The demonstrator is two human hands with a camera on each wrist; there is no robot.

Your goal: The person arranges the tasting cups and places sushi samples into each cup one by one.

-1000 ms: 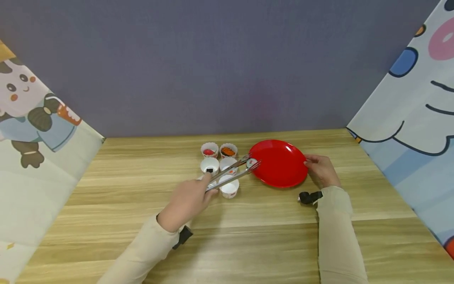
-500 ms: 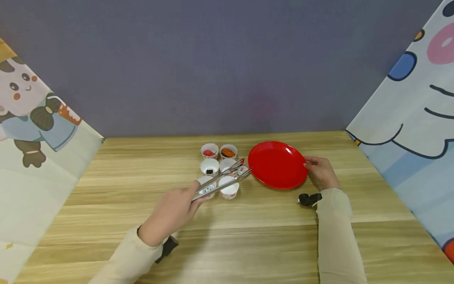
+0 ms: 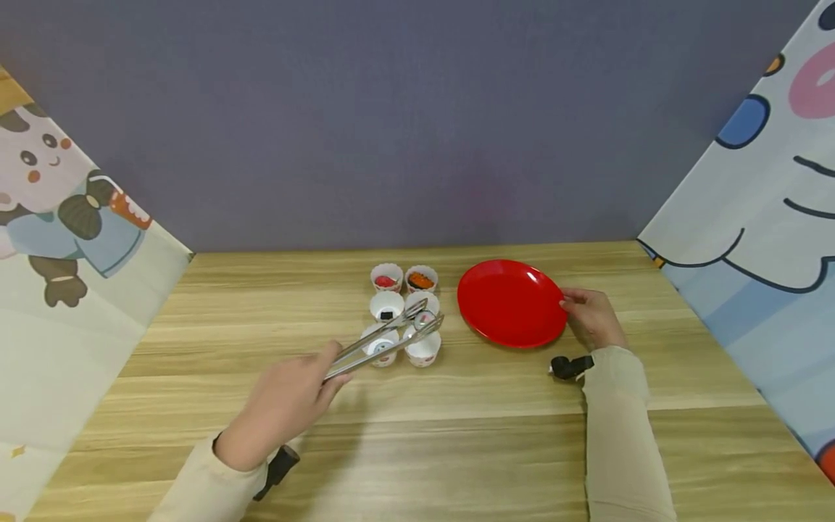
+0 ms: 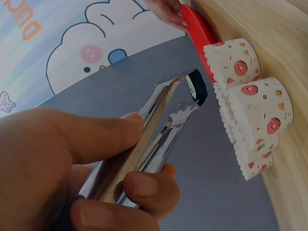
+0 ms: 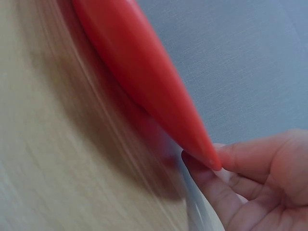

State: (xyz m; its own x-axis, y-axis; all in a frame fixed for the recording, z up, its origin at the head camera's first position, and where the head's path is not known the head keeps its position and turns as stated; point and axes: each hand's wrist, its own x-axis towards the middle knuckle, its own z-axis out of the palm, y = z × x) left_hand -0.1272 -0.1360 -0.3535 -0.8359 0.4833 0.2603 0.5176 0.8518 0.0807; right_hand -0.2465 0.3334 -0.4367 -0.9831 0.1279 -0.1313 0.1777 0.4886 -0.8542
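Note:
My left hand (image 3: 280, 402) grips metal tongs (image 3: 390, 347). Between the tongs' tips is a small sushi roll (image 4: 197, 87), round and white with a dark band and a pinkish middle. In the head view the tips are over the right column of white paper cups (image 3: 422, 354). The red round plate (image 3: 512, 304) lies to the right of the cups. My right hand (image 3: 595, 319) pinches its right rim between thumb and fingers, seen closely in the right wrist view. That plate (image 5: 144, 67) is tilted in the right wrist view, its underside partly in shadow.
Several patterned cups stand in two columns. One holds a red-pink piece (image 3: 385, 281), another an orange-topped piece (image 3: 420, 280), another a black piece (image 3: 387, 315). A grey wall (image 3: 417, 130) closes the back, with cartoon-printed panels at both sides.
My left hand has drawn back left and toward me, taking the tongs and the sushi roll from the plate's left edge to above the cups. My right hand stays at the plate's rim.

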